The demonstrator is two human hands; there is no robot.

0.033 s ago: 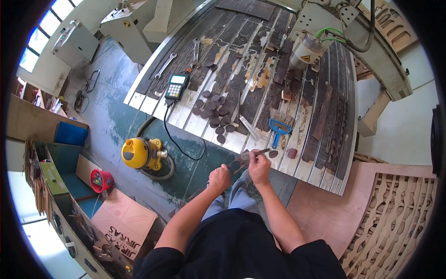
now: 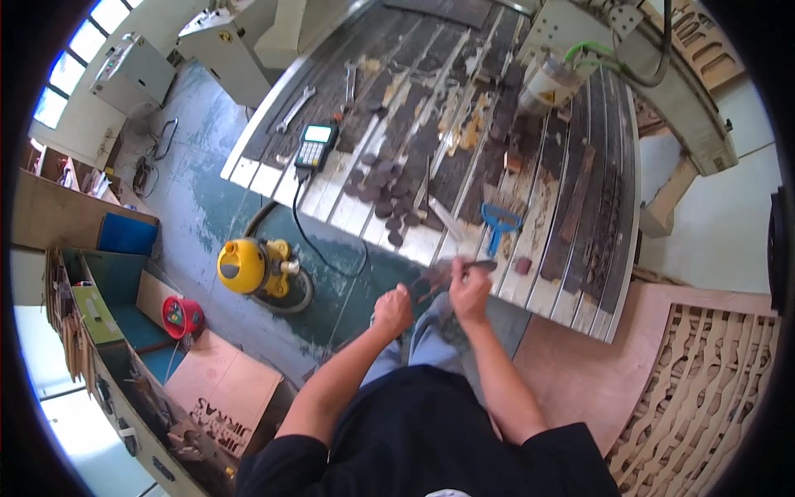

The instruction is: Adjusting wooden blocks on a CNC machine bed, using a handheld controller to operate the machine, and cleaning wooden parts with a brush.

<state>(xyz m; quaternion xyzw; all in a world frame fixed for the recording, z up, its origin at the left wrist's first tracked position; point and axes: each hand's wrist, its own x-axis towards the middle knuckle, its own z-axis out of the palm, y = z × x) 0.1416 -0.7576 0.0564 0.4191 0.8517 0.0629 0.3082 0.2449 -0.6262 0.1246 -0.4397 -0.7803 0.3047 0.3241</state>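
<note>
My left hand [image 2: 393,311] is closed in front of my body, short of the table's near edge; whatever it grips is hidden. Slightly higher and to the right, my right hand [image 2: 469,291] pinches a thin dark strip [image 2: 480,265] at the edge of the slotted machine table [image 2: 335,209]. A blurred reddish-brown piece [image 2: 432,280] lies between the hands; its kind and what holds it are unclear. Beyond them, dark oval discs [image 2: 399,186] lie in a loose pile. Nearby are a pale flat strip [image 2: 447,219], a blue-handled brush [image 2: 499,224] and a small red-brown block [image 2: 523,265].
A handheld controller [image 2: 315,147] with a hanging cable and two wrenches [image 2: 296,110] lie on the table's left. The machine's spindle [image 2: 548,85] overhangs at right. A yellow vacuum cleaner [image 2: 242,267] stands on the floor. Cut wooden lattice [image 2: 704,393] is at lower right.
My right hand has shifted slightly right and down, and the dark strip's tip reaches farther right. My left hand is nearly unmoved. The view is more blurred.
</note>
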